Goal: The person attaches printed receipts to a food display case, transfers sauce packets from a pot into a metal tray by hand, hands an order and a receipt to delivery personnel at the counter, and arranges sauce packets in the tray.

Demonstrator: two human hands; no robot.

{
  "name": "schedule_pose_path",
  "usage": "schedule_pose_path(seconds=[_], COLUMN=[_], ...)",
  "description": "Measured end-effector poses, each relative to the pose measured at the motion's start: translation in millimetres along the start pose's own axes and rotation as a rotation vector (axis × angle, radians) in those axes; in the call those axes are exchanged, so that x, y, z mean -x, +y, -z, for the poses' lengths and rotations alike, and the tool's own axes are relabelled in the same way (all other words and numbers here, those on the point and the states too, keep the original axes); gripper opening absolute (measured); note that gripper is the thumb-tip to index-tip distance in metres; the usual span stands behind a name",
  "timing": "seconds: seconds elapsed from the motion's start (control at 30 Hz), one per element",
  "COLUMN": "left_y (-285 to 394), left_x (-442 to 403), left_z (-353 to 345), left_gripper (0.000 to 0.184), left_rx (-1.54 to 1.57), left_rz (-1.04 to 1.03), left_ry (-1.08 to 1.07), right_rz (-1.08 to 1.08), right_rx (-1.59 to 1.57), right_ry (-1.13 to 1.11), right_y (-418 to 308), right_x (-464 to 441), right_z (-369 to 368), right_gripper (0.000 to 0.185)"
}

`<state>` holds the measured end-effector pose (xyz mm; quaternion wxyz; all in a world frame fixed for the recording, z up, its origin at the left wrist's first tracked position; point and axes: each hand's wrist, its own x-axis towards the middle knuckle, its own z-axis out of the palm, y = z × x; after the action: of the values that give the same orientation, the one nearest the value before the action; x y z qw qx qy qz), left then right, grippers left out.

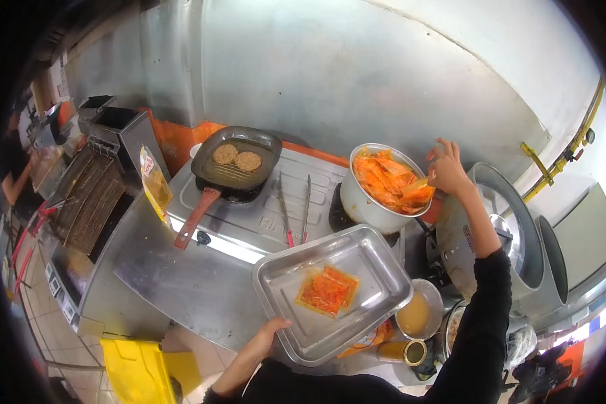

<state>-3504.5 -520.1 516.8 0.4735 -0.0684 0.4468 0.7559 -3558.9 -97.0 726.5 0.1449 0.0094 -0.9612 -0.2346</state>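
My left hand (264,338) grips the near left edge of a rectangular steel tray (377,320), tilted in front of me. On the tray lies a square, flat orange-red packet (328,291), apparently with a clear wrapping. To the right, my right hand (449,168) is at the rim of a white pot (369,210). Its thumb and a fingertip pinch the corner of an orange packet (417,192), while other fingers are raised. Similar flat orange pieces (381,172) fill the pot in a heap.
A square grill pan (212,178) with two patties (237,157) sits on the stove (266,219). Tongs (296,210) with red ends lie beside it. A large metal pot (461,232), a bowl (421,310) and a jar (411,352) stand right. A yellow bin (131,370) is below left.
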Motion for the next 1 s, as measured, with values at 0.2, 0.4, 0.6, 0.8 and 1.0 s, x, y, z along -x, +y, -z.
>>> schedule_pose_path(seconds=[0.2,0.4,0.6,0.8,1.0], left_y=[-7,-2,-3,-8,-9], left_x=[-8,-7,-8,-3,-2], left_z=[-2,-23,-29,-25,-20], left_gripper=[0.045,0.032,0.033,0.033,0.032], left_rx=[-0.081,-0.033,0.021,0.013,0.044], left_rz=[-0.026,-0.031,-0.042,-0.037,0.007], left_ry=[-0.091,-0.174,-0.185,-0.153,-0.170], right_rz=[0.029,0.014,0.331,0.076,-0.041], right_rx=[-0.003,-0.183,-0.509,-0.282,-0.027], right_ry=[0.069,0.084,-0.241,0.127,-0.188], right_y=[0,-31,-87,-78,-47], right_x=[-4,13,55,49,14], right_z=[31,83,87,51,-15], right_gripper=[0.007,0.005,0.006,0.008,0.018])
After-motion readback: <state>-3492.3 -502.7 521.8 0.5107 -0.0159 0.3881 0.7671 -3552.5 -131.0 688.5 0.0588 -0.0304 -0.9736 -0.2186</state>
